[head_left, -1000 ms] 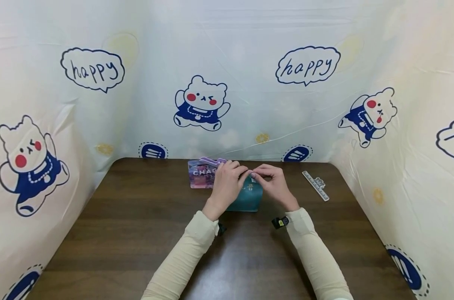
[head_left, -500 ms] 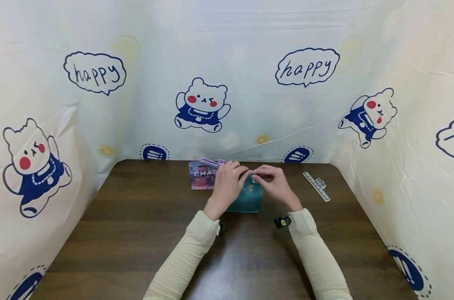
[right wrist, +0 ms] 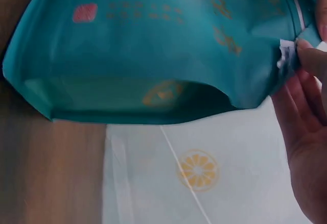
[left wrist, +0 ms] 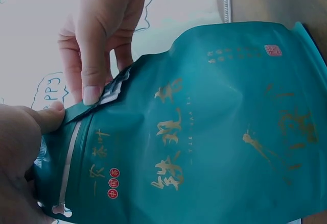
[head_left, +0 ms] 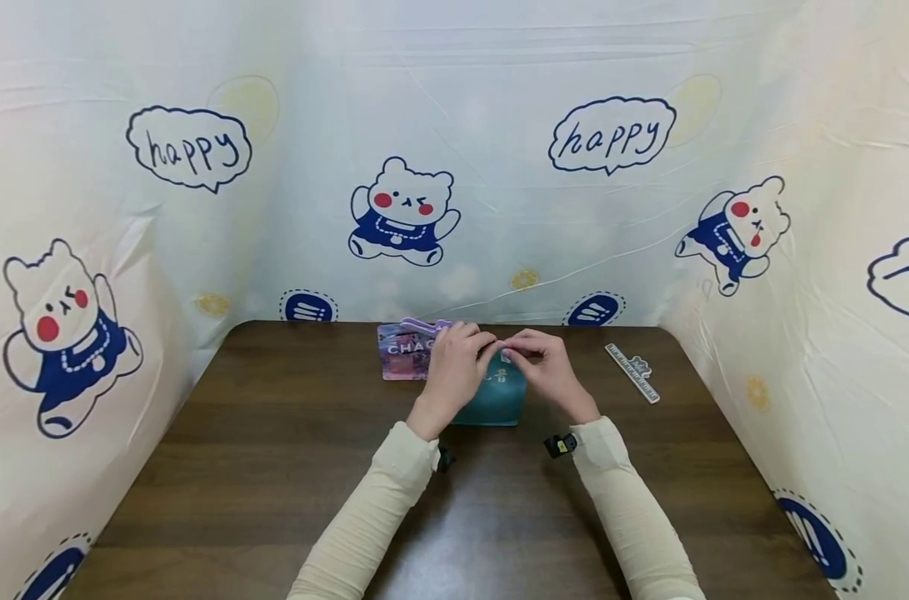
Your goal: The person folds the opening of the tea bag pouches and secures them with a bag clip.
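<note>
A teal tea pouch (head_left: 495,400) with gold lettering stands upright on the table in front of both hands. My left hand (head_left: 454,373) grips its top edge at the left. At the top right corner my right hand (head_left: 553,371) pinches the edge between thumb and fingers. In the left wrist view, a pale strip (left wrist: 69,168) with a bone-shaped end crosses the pouch below its top. Beside the right thumb, a crumpled whitish patch (left wrist: 111,92) shows at the corner. The left hand hides much of the pouch's upper left in the head view.
Behind the left hand is a purple-pink pouch (head_left: 405,360) lettered "CHAG", with a lilac clip (head_left: 420,326) at its top. A white bag clip (head_left: 632,373) lies on the right of the wooden table (head_left: 274,467). Printed cloth (head_left: 491,208) surrounds the back and sides.
The right hand's wrist shifts slightly, while its fingers stay at the teal pouch's corner. The left hand keeps its grip; the head view tilts a little.
</note>
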`<state>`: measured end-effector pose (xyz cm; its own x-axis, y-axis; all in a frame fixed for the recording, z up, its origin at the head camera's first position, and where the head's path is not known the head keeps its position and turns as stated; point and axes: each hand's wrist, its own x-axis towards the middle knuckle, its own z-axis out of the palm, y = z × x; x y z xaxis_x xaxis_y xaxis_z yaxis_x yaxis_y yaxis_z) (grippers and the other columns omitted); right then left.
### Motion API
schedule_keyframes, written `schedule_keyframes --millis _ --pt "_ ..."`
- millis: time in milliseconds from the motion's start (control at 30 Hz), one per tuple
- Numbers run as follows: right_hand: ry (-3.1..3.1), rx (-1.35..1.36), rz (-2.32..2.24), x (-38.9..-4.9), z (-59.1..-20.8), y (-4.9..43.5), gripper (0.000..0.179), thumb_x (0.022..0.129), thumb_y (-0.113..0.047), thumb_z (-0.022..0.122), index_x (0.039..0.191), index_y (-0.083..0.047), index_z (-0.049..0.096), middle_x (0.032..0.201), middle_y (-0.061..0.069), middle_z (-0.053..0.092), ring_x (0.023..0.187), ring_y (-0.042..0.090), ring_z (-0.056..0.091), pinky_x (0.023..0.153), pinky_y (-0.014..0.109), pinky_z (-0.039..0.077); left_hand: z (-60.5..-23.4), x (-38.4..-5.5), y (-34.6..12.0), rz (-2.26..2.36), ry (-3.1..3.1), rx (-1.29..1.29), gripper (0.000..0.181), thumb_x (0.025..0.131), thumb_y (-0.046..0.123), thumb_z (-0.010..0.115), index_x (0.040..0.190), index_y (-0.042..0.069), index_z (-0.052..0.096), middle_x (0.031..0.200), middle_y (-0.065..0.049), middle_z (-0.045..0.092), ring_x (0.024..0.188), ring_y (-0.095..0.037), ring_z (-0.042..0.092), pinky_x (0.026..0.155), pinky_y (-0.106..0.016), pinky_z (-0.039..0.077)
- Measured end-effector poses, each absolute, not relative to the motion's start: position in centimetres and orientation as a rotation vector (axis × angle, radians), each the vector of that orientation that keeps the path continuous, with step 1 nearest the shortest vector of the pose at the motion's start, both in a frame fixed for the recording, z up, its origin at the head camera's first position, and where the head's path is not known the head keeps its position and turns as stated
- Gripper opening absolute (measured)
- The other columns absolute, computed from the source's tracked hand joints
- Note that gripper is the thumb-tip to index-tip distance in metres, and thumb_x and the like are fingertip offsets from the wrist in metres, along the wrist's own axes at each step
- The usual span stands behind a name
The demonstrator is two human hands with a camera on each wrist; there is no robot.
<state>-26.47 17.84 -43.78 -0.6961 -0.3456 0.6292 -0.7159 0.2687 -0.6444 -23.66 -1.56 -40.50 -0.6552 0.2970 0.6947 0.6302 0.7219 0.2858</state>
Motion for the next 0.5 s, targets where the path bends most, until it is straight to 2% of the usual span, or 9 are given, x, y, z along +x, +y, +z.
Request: schedule_keyframes --millis 67,200,500 --pt "-2.223 0.974 1.424 -26.4 -43.6 18.1 0.020 0.091 0.005 0.071 0.107 -0.002 0.079 0.102 0.011 0.073 0.088 0.024 0.073 0.077 0.024 0.059 -40.5 -23.7 -1.6 -0.681 -2.288 -0.697 0.014 0.095 0.025 0.073 0.097 0.013 0.081 0.080 0.000 0.066 0.076 -0.019 0.057 0.069 -0.033 0.042" --pt "-2.286 1.010 1.408 -26.3 -43.2 18.5 0.025 0.090 0.008 0.071 0.112 -0.001 0.077 0.106 0.013 0.072 0.094 0.027 0.073 0.081 0.026 0.059 -40.5 -23.8 -1.5 -0.671 -2.285 -0.693 0.014 0.096 0.025 0.073 0.096 0.013 0.081 0.079 0.000 0.066 0.076 -0.019 0.058 0.069 -0.034 0.041" --pt "-2.276 0.992 1.343 -25.8 -42.4 18.3 0.019 0.086 0.014 0.072 0.101 0.005 0.078 0.095 0.018 0.074 0.082 0.033 0.074 0.074 0.029 0.060 -40.6 -23.5 -1.4 -0.669 -2.312 -0.701 0.013 0.094 0.025 0.075 0.098 0.014 0.081 0.081 0.000 0.067 0.077 -0.018 0.057 0.070 -0.033 0.043"
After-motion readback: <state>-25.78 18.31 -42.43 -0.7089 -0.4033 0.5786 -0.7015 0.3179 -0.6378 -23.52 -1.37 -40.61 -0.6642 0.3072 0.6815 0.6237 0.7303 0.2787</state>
